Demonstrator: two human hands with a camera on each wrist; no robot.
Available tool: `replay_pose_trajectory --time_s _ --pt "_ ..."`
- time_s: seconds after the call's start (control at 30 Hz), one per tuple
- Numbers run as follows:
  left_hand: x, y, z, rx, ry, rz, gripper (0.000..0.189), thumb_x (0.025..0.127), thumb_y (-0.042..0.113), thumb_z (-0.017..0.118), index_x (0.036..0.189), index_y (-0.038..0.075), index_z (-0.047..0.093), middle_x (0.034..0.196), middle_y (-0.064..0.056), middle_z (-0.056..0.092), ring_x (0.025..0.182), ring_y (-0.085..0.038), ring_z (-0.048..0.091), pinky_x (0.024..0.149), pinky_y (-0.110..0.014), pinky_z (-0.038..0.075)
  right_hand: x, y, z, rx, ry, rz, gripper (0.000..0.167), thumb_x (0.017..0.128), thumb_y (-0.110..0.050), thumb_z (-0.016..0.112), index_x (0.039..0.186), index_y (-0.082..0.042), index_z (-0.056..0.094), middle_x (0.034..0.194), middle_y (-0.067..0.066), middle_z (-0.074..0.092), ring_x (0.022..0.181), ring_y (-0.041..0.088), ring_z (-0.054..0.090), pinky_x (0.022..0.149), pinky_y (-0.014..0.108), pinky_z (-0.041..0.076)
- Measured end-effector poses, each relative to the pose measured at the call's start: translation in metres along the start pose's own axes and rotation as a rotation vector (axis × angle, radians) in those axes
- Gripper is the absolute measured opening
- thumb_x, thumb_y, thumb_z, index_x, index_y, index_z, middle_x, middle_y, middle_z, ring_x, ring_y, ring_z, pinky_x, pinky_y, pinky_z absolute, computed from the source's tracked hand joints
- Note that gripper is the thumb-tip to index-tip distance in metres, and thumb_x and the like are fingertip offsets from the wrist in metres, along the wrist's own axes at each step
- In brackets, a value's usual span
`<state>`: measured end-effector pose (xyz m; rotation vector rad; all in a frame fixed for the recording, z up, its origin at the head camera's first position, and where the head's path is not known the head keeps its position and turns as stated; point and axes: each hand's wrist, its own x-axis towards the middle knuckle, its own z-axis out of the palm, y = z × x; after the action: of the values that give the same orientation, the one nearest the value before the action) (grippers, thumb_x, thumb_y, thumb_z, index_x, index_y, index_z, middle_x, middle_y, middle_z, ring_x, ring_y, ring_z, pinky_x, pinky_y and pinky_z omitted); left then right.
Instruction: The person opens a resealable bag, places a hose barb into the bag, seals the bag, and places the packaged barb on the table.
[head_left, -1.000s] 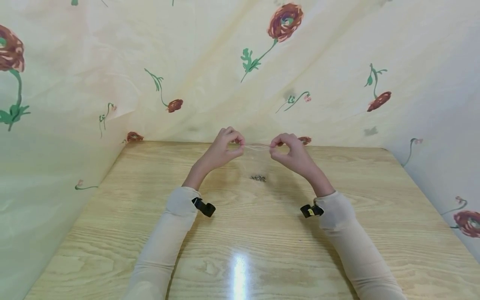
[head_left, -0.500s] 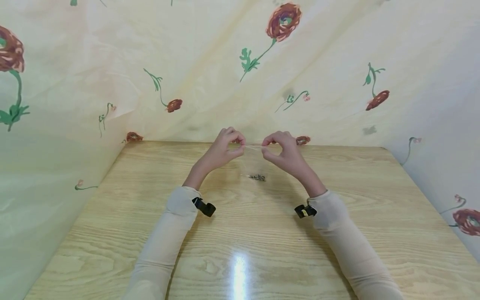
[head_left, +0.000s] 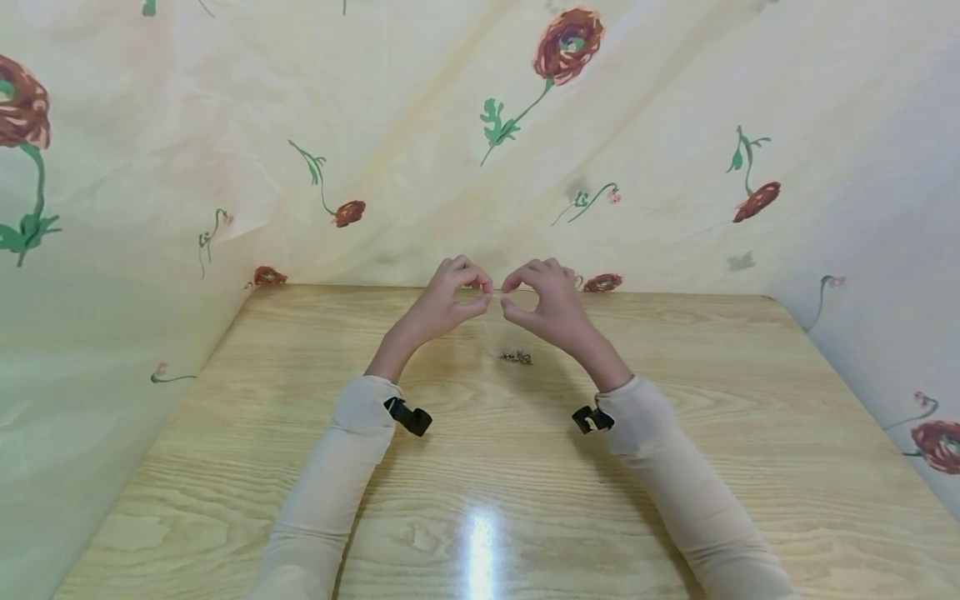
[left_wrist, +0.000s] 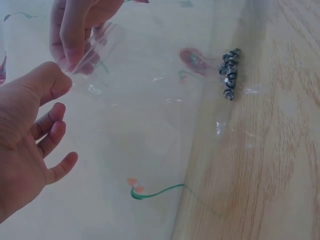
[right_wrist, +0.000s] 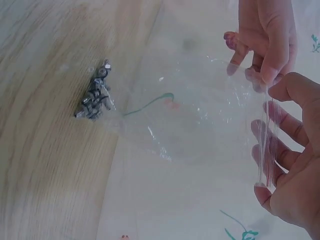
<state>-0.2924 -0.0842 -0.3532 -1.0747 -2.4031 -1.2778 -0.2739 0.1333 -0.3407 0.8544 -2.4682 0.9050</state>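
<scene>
A clear zip-lock bag (right_wrist: 200, 115) hangs by its mouth between both hands, over the far part of the table. Small dark metal pieces, which look like screws or nuts (left_wrist: 230, 74), lie bunched at its bottom. With thumb and forefinger my left hand (head_left: 448, 298) pinches one corner of the bag's mouth. My right hand (head_left: 553, 304) pinches the zip strip (right_wrist: 270, 145) close beside the left fingertips. The rest of that strip runs across the other right fingers, seen through the plastic in the right wrist view.
The wood-grain table (head_left: 480, 450) spreads under both forearms, with a bright light reflection near its front. Flower-printed sheeting (head_left: 420, 125) rises behind the table and along both sides. A black camera mount (head_left: 408, 416) sits at the left wrist, another black mount (head_left: 592, 419) at the right.
My right hand has slid leftward along the bag's mouth until its fingertips are close to the left ones. The left hand keeps its pinch in nearly the same place.
</scene>
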Motion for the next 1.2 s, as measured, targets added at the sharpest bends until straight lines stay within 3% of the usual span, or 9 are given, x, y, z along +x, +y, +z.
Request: replay_pose_trajectory --time_s 0.23,0.47,0.73,0.97,1.2 --pt "-0.001 0.000 -0.001 -0.006 0.002 0.018 0.007 0.097 0.012 0.065 0.095 0.006 0.067 0.100 -0.010 0.056 0.102 -0.033 0.047 0.093 -0.053 0.042 0.005 -0.007 0.006 -0.033 0.017 -0.012 0.006 0.088 -0.015 0.073 0.092 -0.010 0.072 0.102 0.010 0.070 0.096 0.030 0.051 0.097 0.060 0.032" --pt "-0.001 0.002 -0.003 0.004 0.001 0.029 0.004 0.094 0.006 0.067 0.097 0.005 0.070 0.101 -0.014 0.058 0.101 -0.026 0.047 0.093 -0.042 0.042 0.008 -0.009 0.011 -0.053 0.029 -0.025 0.004 0.086 -0.013 0.071 0.088 -0.009 0.070 0.099 0.009 0.070 0.094 0.030 0.052 0.096 0.058 0.032" --pt "-0.001 0.001 -0.002 0.012 0.008 0.028 0.004 0.094 0.007 0.067 0.096 0.005 0.069 0.100 -0.009 0.058 0.101 -0.027 0.048 0.095 -0.049 0.045 0.008 -0.011 0.014 -0.062 0.043 -0.032 0.005 0.084 -0.009 0.071 0.083 -0.012 0.067 0.097 0.008 0.069 0.093 0.030 0.051 0.096 0.057 0.032" --pt "-0.001 0.000 -0.001 0.003 0.010 0.031 0.002 0.094 0.006 0.067 0.093 0.005 0.069 0.102 -0.016 0.059 0.101 -0.028 0.048 0.095 -0.054 0.044 0.007 -0.011 0.016 -0.056 0.040 -0.025 0.004 0.084 -0.009 0.070 0.083 -0.012 0.067 0.096 0.008 0.068 0.092 0.029 0.050 0.096 0.057 0.031" --pt "-0.001 0.001 0.001 0.016 0.017 0.024 0.005 0.092 0.003 0.068 0.092 0.008 0.069 0.101 -0.014 0.060 0.100 -0.027 0.049 0.093 -0.048 0.045 0.006 -0.012 0.016 -0.047 0.039 -0.015 0.004 0.084 -0.008 0.069 0.083 -0.011 0.067 0.097 0.008 0.069 0.093 0.029 0.050 0.096 0.057 0.030"
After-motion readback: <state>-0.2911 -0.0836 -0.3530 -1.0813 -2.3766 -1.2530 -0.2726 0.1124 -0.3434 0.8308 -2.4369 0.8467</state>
